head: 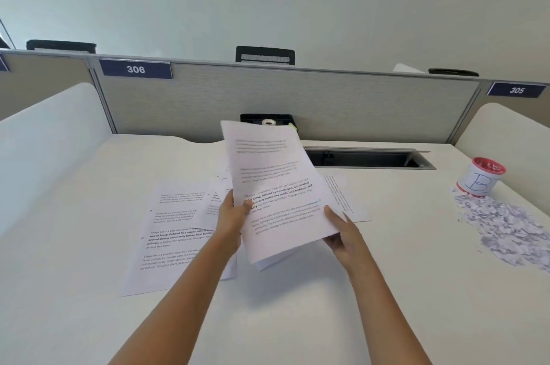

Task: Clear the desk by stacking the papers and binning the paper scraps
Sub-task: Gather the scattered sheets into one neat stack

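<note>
I hold a small stack of printed sheets tilted up above the white desk. My left hand grips its left edge, thumb on the front. Its lower right edge sits in the grip of my right hand. More printed sheets lie spread flat on the desk to the left, and another sheet lies partly hidden behind the held stack on the right. A heap of torn paper scraps covers the desk at the far right, beside a small white bin with a red rim marked "B".
A grey partition with labels 306 and 305 closes off the back of the desk. A cable slot is cut into the desk behind the papers, and a black tray with a tape roll sits against the partition. White side panels flank the desk.
</note>
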Tool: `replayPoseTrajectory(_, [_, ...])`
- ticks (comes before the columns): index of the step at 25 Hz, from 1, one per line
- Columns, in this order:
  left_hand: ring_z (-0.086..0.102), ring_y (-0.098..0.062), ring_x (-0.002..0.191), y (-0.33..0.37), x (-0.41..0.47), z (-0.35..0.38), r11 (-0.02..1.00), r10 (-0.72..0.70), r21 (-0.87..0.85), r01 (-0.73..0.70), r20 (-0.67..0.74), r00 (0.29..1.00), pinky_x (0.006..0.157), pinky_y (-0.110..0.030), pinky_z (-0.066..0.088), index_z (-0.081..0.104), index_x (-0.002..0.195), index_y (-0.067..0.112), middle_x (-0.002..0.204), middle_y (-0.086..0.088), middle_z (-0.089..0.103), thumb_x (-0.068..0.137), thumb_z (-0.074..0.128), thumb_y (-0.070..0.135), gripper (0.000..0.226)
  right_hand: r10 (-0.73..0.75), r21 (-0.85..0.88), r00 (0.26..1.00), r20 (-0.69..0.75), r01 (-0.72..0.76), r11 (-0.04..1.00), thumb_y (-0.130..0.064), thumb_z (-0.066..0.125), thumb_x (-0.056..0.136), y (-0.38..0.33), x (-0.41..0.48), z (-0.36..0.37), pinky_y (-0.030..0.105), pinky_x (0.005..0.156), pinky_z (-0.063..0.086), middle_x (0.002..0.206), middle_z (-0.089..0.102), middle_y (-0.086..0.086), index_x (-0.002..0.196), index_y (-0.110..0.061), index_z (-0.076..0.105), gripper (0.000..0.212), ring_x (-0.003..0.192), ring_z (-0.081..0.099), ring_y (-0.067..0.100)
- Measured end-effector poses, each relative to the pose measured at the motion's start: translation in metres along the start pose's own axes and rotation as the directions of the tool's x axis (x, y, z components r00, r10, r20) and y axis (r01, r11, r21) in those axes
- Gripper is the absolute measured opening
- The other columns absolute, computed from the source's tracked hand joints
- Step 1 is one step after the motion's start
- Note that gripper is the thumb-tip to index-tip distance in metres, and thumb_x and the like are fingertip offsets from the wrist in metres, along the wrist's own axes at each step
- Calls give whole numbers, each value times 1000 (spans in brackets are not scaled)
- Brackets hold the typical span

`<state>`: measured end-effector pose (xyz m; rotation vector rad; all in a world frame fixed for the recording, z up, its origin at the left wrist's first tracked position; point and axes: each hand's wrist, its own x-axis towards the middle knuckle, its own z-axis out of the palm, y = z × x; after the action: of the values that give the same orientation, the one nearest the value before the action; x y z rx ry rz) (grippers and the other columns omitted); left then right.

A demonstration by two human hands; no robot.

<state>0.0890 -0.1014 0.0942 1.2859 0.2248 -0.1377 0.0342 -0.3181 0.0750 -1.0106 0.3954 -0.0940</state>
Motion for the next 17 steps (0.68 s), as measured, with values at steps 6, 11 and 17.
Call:
replayPoseTrajectory(6, [66, -32, 100, 12, 5, -21, 984, -102, 171, 52, 296, 950, 81, -45, 55, 55, 121, 10, 114, -13, 67, 94, 50, 1, 28, 76, -263, 982, 173, -28, 964, -9, 63, 87, 3, -2, -7, 38, 82, 57, 112, 70, 12, 118, -9, 61, 31, 99, 68, 29])
replayPoseTrajectory(11, [60, -22, 99, -16, 18, -36, 902, 85, 428, -60, -39, 996, 83, -32, 45, 52, 124, 15, 116, -8, 63, 96, 52, 19, 29, -69, -315, 996, 48, 81, 946, -6, 63, 88, 11, 8, -12, 38, 82, 57, 109, 70, 8, 120, -10, 60, 32, 95, 68, 26])
replayPoseTrajectory(17, [33, -30, 135, -40, 44, -83, 557, 281, 830, -17, -170, 945, 111, -40, 26, 40, 139, 4, 144, -16, 41, 90, 61, 24, 57, -122, -310, 991, -60, 98, 946, -6, 62, 89, 12, 26, -31, 44, 94, 50, 113, 67, 10, 119, -11, 59, 31, 103, 65, 29])
